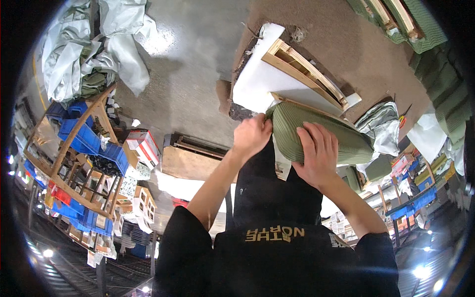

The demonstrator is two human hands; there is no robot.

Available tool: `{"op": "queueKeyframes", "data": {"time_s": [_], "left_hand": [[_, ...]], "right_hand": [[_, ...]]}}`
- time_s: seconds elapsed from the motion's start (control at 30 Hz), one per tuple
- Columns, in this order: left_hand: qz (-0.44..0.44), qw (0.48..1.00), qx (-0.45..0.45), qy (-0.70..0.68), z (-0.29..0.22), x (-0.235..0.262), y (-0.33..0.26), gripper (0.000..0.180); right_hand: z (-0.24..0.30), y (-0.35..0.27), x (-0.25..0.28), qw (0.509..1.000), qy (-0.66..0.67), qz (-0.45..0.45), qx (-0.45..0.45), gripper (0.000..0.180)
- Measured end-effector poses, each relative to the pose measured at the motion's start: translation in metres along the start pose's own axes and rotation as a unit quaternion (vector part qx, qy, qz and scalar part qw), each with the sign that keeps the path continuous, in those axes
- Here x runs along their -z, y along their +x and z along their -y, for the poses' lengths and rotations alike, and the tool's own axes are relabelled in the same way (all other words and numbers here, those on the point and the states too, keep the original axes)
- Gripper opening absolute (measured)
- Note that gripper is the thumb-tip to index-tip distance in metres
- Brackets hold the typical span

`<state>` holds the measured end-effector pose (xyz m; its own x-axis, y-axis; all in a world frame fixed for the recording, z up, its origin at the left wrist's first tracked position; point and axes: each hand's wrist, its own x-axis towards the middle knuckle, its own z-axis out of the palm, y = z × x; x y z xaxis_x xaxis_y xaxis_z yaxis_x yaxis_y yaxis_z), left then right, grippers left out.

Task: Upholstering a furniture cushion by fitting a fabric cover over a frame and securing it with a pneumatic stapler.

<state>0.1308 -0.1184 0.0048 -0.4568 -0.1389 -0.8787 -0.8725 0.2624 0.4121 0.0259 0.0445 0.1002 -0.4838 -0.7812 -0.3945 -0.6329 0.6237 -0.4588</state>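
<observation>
A padded piece covered in green ribbed fabric [354, 141] lies in front of my body, its rounded end toward the left. My left hand [251, 134] is closed in a pinch at the piece's left corner, on the fabric's edge; its fingertips are partly hidden. Across the top of the cover lies my right hand [316, 151], fingers bent over the fabric and thumb at the near side, gripping it. Just beyond, a wooden frame [304, 74] rests with white padding [252, 81] around it.
A brown carpet-like surface [336, 29] carries the pieces. At right lie a crumpled silvery bundle [381, 123] and red-and-yellow-handled scissors [402, 120]. More green padded parts [435, 34] stand far right. On the left is a wooden rack with blue bins [81, 133], below white sheeting [121, 54].
</observation>
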Motion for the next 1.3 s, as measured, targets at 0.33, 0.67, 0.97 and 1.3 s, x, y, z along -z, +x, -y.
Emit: {"op": "queueKeyframes", "data": {"time_s": [0.33, 0.67, 0.97, 1.3], "left_hand": [[0.027, 0.991, -0.059, -0.116, 0.006, 0.0, -0.001, 0.029], [0.143, 0.963, -0.076, -0.216, -0.042, 0.03, -0.072, 0.032], [0.095, 0.975, -0.117, -0.162, -0.057, 0.023, -0.094, 0.031], [-0.206, 0.856, -0.428, 0.204, -0.093, -0.045, -0.088, 0.033]], "right_hand": [[-0.018, -0.005, -0.026, 0.998, 0.024, -0.054, 0.026, 0.086], [-0.027, -0.012, -0.03, 0.996, 0.036, -0.076, 0.017, 0.075], [-0.03, -0.015, -0.006, 0.997, 0.071, 0.041, 0.004, 0.084], [-0.044, -0.045, -0.021, 0.883, 0.365, -0.268, -0.124, 0.031]]}}
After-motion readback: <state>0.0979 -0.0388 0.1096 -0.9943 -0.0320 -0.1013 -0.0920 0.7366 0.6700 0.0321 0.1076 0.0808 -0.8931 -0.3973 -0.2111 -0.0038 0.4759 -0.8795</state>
